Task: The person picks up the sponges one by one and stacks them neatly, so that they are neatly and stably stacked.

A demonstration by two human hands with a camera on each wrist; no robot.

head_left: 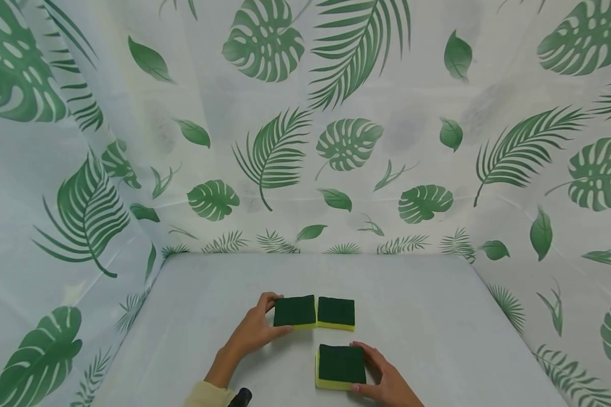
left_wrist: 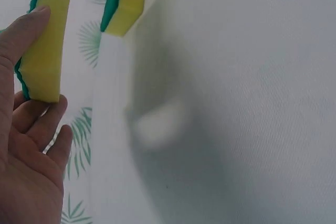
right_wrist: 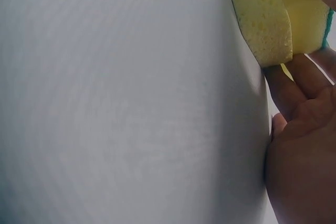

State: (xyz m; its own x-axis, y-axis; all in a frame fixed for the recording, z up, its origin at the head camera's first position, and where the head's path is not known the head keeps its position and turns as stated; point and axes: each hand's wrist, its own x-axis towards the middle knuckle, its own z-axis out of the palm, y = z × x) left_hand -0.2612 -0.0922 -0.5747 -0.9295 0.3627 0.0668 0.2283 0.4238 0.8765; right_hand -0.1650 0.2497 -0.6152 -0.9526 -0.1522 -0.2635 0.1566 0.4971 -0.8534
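Note:
My left hand (head_left: 254, 330) holds a sponge (head_left: 294, 311) with a dark green top and yellow body, thumb on its near side and fingers at the far side. In the left wrist view this sponge (left_wrist: 50, 40) shows a gap from the table surface. Just right of it is a second green-and-yellow sponge (head_left: 336, 312), with a narrow gap between them. Nearer the front, my right hand (head_left: 384, 381) grips a third sponge (head_left: 342, 363) from its right side. Yellow shows along its left edge; whether another piece lies beneath, I cannot tell.
A pale table (head_left: 412, 311) lies under the sponges. White sheeting printed with green leaves (head_left: 348, 144) encloses it at the back and both sides. A dark rounded object (head_left: 241, 397) shows beside the left sleeve (head_left: 207, 394).

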